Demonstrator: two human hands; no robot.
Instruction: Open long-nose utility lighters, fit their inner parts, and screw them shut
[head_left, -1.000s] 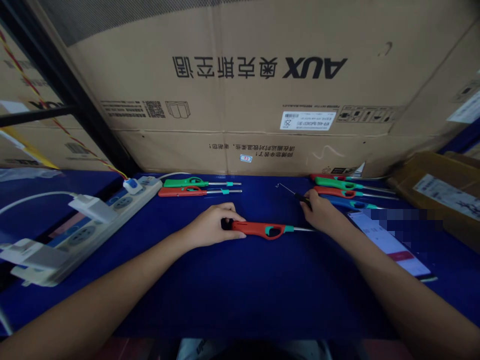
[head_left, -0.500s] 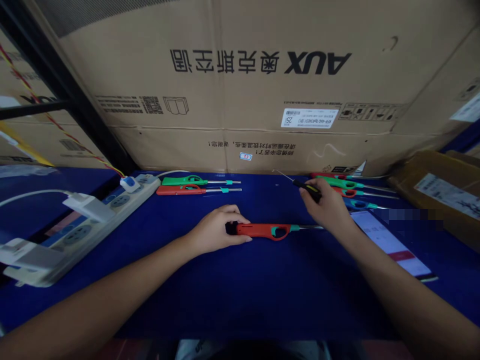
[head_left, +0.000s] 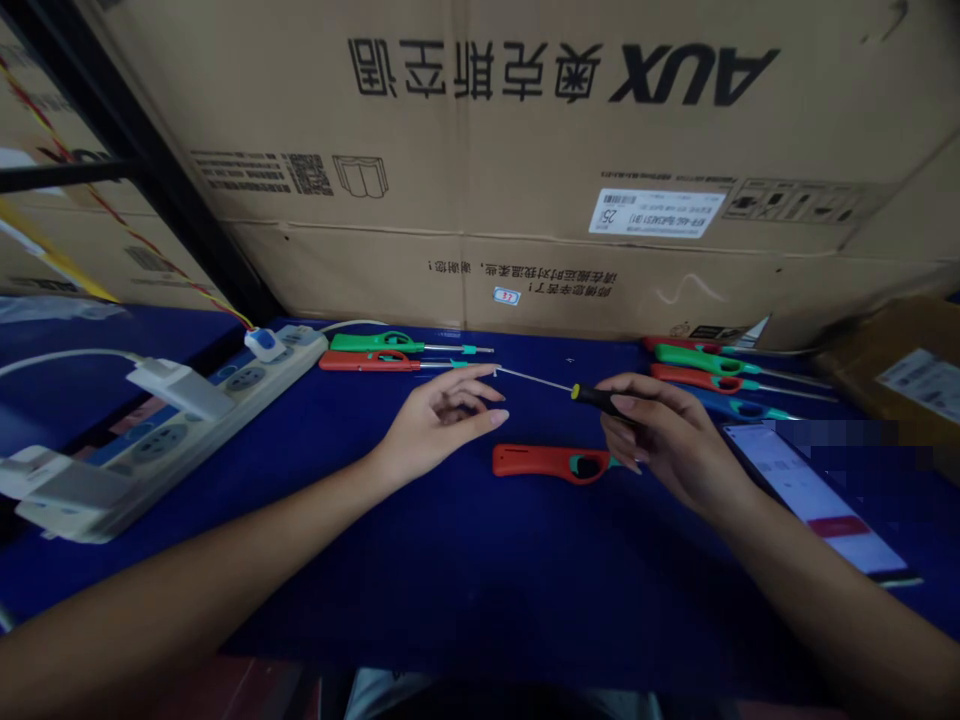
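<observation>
My right hand (head_left: pixel 660 435) grips the black handle of a thin screwdriver (head_left: pixel 592 396), held level above the blue table (head_left: pixel 465 560) with its shaft pointing left. My left hand (head_left: pixel 442 420) is lifted off the table, fingers loosely spread, with the fingertips touching the tip of the screwdriver's shaft. Below and between the hands an orange long-nosed lighter (head_left: pixel 551 462) with a teal trigger lies flat on the table, free of both hands; its nozzle end is hidden behind my right hand.
Two lighters, green (head_left: pixel 390 344) and orange (head_left: pixel 375 362), lie at the back left. Several more lighters (head_left: pixel 712 372) lie at the back right. A white power strip (head_left: pixel 165 420) sits left, a phone (head_left: pixel 814 495) right. A big cardboard box (head_left: pixel 525 160) walls the back.
My left hand let go of the orange lighter and rose to the screwdriver's tip. My right hand carried the screwdriver from the back right toward the middle, above the lighter.
</observation>
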